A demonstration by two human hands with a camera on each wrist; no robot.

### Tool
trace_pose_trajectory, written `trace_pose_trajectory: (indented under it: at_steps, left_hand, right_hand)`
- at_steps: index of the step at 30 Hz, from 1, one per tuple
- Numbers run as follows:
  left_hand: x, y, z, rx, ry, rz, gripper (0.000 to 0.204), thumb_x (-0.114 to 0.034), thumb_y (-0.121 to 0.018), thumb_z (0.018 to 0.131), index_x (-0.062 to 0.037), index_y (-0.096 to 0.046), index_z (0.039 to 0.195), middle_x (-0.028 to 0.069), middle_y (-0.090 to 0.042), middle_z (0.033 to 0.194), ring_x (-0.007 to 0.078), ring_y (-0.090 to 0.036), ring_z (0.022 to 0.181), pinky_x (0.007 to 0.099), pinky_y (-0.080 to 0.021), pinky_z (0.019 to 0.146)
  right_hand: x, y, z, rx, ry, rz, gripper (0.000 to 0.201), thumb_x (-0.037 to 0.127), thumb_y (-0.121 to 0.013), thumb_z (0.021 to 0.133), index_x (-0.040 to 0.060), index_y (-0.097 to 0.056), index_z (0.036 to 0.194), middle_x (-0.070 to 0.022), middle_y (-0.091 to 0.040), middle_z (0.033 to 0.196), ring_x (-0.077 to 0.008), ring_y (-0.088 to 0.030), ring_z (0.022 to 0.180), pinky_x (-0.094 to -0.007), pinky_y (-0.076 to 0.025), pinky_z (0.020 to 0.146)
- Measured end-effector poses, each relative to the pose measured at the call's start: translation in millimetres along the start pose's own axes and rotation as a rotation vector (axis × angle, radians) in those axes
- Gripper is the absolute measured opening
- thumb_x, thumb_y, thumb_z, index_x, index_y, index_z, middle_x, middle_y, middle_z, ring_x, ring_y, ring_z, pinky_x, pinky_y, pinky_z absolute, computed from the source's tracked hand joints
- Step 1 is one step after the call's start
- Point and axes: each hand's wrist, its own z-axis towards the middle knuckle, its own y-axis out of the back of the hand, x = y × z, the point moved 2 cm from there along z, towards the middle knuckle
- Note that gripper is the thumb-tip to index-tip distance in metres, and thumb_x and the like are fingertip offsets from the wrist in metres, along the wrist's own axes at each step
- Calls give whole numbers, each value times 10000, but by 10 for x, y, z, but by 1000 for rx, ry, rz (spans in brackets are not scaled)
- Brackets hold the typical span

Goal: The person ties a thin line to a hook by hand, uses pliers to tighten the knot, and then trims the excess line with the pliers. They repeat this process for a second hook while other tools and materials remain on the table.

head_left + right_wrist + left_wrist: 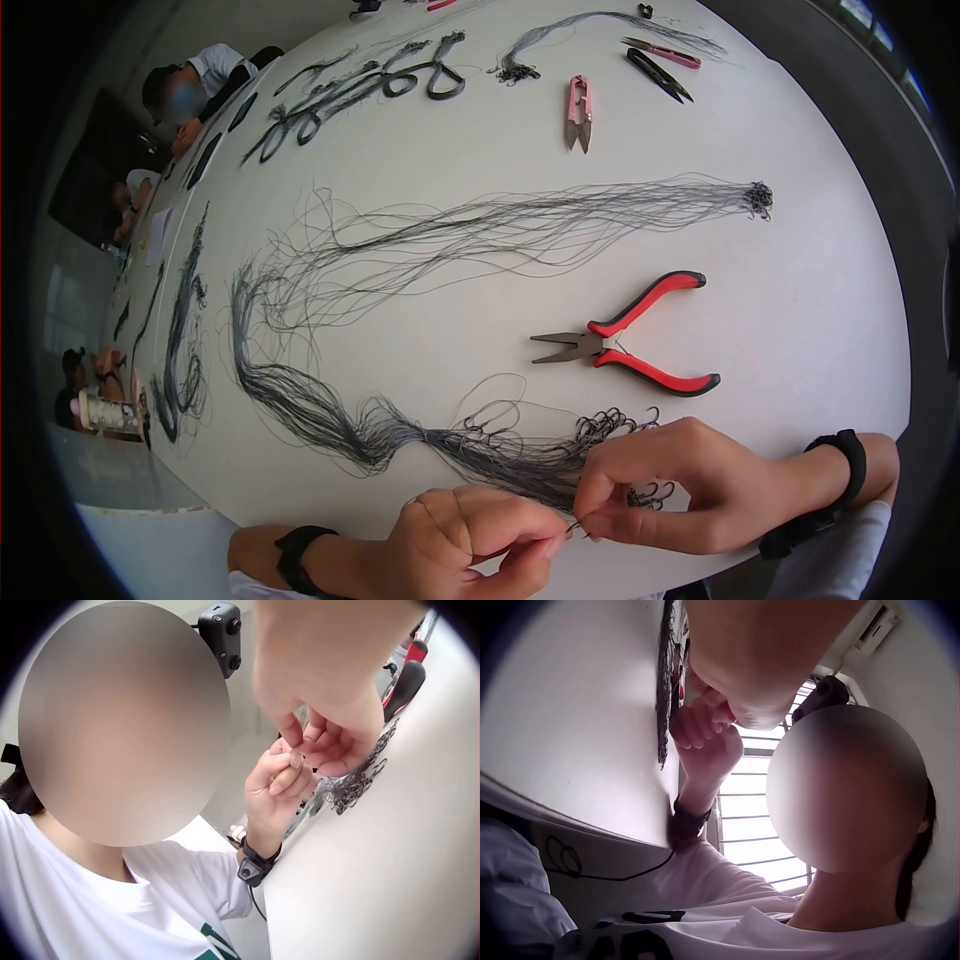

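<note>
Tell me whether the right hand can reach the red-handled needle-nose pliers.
Probably yes: bare tabletop separates the right hand from the pliers, though it seems to be pinching a fishhook.

Apparently a workshop: pliers [608,343], snips [578,124] and bundled hooked lines [325,427] on a table [810,290].

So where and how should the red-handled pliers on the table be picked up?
Probably best to grip the pliers by both red handles, coming from the right with the right hand: they lie flat, handles splayed toward that side, pointed nose facing left. That hand is also the nearer one.
</note>
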Motion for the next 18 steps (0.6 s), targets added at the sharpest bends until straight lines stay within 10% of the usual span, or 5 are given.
trace_pose_trajectory:
  at_steps: [6,18]
  left_hand:
    - [126,22,-82,68,541,-702,89,19,-471,874,36,-529,939,109,-617,879,82,-523,648,228,-437,613]
    - [113,23,48,164,645,-948,159,-45,-412,909,28,-499,1021,110,-582,911,95,-431,560,230,-346,532]
  right_hand:
    - [3,7,-5,-27,-25,13,60,-12,-540,838,-26,-590,868,-76,-591,806,-145,-558,711,-250,-429,636]
    - [-47,-8,25,-219,346,-367,157,-84,-567,717,4,-615,837,-74,-572,793,-199,-535,673,-275,-426,591]
